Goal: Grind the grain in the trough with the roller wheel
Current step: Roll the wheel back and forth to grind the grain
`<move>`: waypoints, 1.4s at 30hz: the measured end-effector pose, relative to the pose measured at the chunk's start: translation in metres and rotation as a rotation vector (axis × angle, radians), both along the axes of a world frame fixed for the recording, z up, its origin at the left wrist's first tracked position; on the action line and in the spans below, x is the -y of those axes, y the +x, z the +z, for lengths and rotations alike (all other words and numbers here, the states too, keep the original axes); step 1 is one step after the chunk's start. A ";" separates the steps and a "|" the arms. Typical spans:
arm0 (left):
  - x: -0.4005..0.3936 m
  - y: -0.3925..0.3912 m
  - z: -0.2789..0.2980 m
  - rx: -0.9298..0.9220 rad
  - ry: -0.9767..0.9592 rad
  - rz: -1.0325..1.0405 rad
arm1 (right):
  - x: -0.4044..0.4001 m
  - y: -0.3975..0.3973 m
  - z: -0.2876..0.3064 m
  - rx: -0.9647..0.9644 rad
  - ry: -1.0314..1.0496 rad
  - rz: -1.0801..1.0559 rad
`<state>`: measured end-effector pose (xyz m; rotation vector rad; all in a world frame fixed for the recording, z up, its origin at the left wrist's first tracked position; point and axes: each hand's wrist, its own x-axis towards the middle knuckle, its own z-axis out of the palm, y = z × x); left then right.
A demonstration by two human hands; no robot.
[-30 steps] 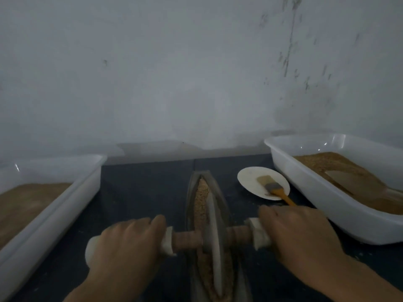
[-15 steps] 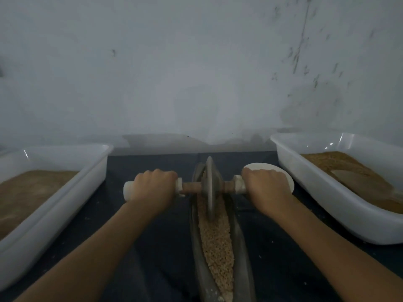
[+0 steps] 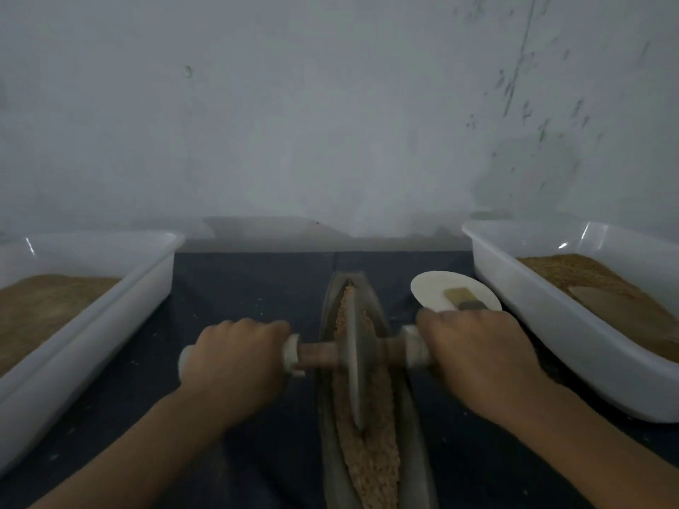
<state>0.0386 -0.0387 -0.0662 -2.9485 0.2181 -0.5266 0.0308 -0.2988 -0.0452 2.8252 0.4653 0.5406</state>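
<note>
We grip the roller wheel (image 3: 352, 356) by its axle handles, left hand (image 3: 235, 365) and right hand (image 3: 477, 356) curled round them, over grain (image 3: 371, 457) in the trough (image 3: 413, 435).

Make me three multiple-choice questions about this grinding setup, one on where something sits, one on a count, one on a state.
1. Where is the brush?
A. in the trough
B. on the white dish
C. in the left tub

2. How many white tubs hold brown meal?
A. one
B. two
C. three

3. How are the hands?
A. both grip the axle handles
B. only the left grips
C. both lie flat

Answers:
1 B, the brush lies on the white dish.
2 B, left tub and right tub.
3 A, left hand and right hand curl round the roller wheel handles.
</note>
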 end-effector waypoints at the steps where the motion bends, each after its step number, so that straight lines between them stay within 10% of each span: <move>1: -0.001 0.016 -0.004 0.043 -0.036 0.002 | -0.004 0.016 0.002 0.028 -0.020 -0.007; 8: 0.004 0.038 -0.006 0.064 -0.121 0.052 | -0.016 0.063 0.013 0.150 -0.092 0.021; 17: 0.007 -0.074 0.028 0.008 0.049 -0.276 | 0.009 -0.006 -0.009 -0.516 0.046 -0.237; 22: 0.003 -0.030 0.006 0.005 0.027 -0.011 | 0.017 0.002 -0.019 0.159 0.052 0.178; 29: 0.019 0.048 0.022 0.125 0.100 0.026 | 0.003 0.074 -0.027 0.074 0.170 -0.026; 42: 0.005 -0.062 0.014 -0.006 0.056 -0.041 | 0.018 -0.010 -0.026 -0.012 -0.027 0.065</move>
